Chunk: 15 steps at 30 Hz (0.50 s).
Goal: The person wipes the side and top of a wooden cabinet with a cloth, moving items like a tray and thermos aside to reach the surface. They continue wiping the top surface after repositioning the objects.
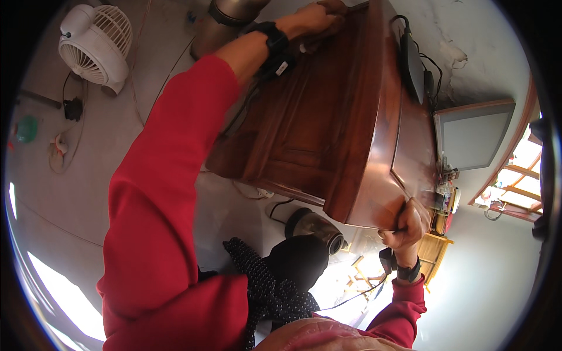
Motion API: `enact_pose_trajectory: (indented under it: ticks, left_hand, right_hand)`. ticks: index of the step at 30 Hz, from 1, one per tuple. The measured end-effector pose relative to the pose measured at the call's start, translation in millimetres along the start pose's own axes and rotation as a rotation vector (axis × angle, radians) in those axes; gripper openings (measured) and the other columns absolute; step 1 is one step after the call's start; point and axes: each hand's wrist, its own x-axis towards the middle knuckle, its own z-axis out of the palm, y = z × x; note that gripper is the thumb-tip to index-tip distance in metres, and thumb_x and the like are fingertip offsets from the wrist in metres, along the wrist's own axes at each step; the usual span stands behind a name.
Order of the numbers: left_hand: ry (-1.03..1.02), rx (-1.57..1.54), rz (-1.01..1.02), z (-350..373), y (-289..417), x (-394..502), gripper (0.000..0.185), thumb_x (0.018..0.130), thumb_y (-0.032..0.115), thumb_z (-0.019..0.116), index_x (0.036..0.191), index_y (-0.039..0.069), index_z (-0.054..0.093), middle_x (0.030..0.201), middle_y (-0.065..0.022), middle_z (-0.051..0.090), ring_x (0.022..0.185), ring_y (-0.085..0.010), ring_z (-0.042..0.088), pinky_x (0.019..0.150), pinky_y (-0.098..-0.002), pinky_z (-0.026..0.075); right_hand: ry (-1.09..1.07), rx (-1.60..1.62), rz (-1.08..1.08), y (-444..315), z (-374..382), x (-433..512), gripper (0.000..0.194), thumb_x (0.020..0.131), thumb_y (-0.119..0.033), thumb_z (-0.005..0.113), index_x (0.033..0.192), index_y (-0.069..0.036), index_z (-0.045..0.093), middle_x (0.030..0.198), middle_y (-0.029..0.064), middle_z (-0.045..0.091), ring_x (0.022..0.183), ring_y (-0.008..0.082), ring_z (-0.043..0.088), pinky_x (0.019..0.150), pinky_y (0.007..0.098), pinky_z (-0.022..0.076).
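A glossy reddish-brown wooden cabinet point(303, 145) with a panelled front fills the middle of the view. My left hand point(318, 19) reaches across to the far upper part of that front. Its fingers are curled, and something dark brown, perhaps a cloth, shows under them; I cannot make out whether it is held. At the near corner of the cabinet's top, my right hand point(408, 223) grips the edge, fingers bent over the surface and thumb at the rim. Both wrists wear black bands with small devices, and both sleeves are red.
A white fan point(94, 46) and cords lie on the floor at left. Metallic vessels point(224, 26) point(314, 228) stand by the cabinet. On its top are a black box point(412, 66) with cables, a grey-screened panel point(474, 134) and small items. A wooden stool point(432, 254) stands beyond.
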Motion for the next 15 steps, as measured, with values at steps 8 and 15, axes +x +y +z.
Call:
enact_pose_trajectory:
  ticks: [8,15]
  left_hand:
    - [0.09,0.332,0.133,3.5,38.8,-112.7,0.048,0.089,0.007,0.06,0.136,-0.001,0.055,0.116,-0.0145,0.068,0.096,-0.0234,0.068,0.086,-0.0352,0.053]
    - [0.153,0.297,0.208,35.7,91.1,-237.3,0.055,0.08,0.006,0.061,0.134,-0.005,0.055,0.131,-0.0207,0.061,0.117,-0.0339,0.062,0.102,-0.0366,0.048]
  right_hand:
    - [0.054,-0.011,0.051,-2.9,5.7,-1.9,0.076,0.081,-0.074,0.063,0.06,-0.009,0.029,0.056,0.0033,0.028,0.047,0.0177,0.032,0.046,0.0328,0.0215]
    - [0.043,-0.016,0.078,-4.5,5.1,-2.5,0.075,0.082,-0.073,0.063,0.061,-0.009,0.031,0.057,0.0032,0.027,0.048,0.0181,0.031,0.047,0.0331,0.0214]
